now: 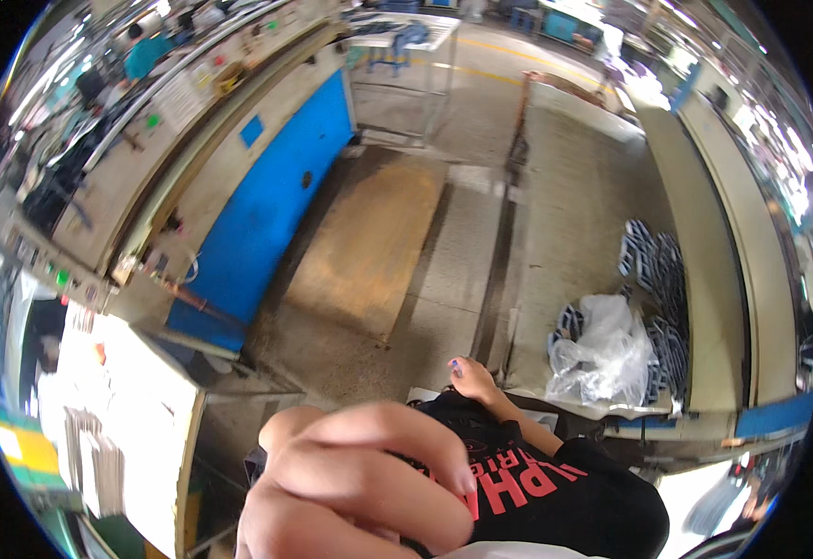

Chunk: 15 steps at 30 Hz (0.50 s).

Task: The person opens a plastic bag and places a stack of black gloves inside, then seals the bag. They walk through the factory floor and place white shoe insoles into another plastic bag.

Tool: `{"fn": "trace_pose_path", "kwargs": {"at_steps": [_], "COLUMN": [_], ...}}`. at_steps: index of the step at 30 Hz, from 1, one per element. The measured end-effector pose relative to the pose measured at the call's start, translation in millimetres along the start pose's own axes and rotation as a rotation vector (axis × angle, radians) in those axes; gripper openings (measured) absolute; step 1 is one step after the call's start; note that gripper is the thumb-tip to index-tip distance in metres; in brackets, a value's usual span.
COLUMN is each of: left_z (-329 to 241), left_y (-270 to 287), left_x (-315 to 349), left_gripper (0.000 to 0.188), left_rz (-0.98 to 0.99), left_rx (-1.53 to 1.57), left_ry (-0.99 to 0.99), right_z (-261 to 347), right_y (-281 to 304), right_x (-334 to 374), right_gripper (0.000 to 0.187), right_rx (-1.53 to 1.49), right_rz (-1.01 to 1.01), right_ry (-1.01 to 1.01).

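Note:
Very large and slightly smeared, my left hand (360, 480) fills the lower middle, close in front of my black T-shirt (565, 508) with red lettering. Its fingers are curled toward the right, and what they hold, if anything, is hidden. Farther off, my right hand (473, 380) is held low in front of me beside the near end of a long grey-green bed (574, 270). Its fingers look closed, with a small bluish spot at their tips too small to name. On that bed lie a crumpled clear plastic bag (602, 349) and dark, pale-edged fabric-like pieces (672, 270).
A machine with a blue panel (280, 210) stands at left. A brown board (369, 242) lies on the floor between it and the bed. At lower left is a brightly lit white table (136, 401). A metal-framed table (402, 37) stands far ahead; a person in teal (148, 56) is at upper left.

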<state>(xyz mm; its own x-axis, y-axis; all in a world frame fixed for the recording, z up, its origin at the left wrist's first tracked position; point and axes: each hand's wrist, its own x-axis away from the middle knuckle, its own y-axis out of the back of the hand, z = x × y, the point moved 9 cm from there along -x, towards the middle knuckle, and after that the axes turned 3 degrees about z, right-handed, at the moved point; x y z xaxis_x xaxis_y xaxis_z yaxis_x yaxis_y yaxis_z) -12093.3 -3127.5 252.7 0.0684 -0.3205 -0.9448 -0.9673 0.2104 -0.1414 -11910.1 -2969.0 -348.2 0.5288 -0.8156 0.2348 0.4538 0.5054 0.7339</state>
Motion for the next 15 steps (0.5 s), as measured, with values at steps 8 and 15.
{"fn": "trace_pose_path", "kwargs": {"at_steps": [8, 15], "left_z": [44, 91], "left_y": [116, 191], "left_x": [117, 638], "left_gripper": [0.015, 0.051], "left_rz": [-0.109, -0.139], "left_rx": [-0.67, -1.09], "left_ry": [0.44, 2.263], "right_z": [-98, -223], "right_y": [-105, -130], "right_x": [-64, -109], "right_gripper": [0.042, 0.04], "right_rx": [0.142, -0.014], "right_rz": [0.61, 0.994], "right_ry": [0.022, -0.236]}}
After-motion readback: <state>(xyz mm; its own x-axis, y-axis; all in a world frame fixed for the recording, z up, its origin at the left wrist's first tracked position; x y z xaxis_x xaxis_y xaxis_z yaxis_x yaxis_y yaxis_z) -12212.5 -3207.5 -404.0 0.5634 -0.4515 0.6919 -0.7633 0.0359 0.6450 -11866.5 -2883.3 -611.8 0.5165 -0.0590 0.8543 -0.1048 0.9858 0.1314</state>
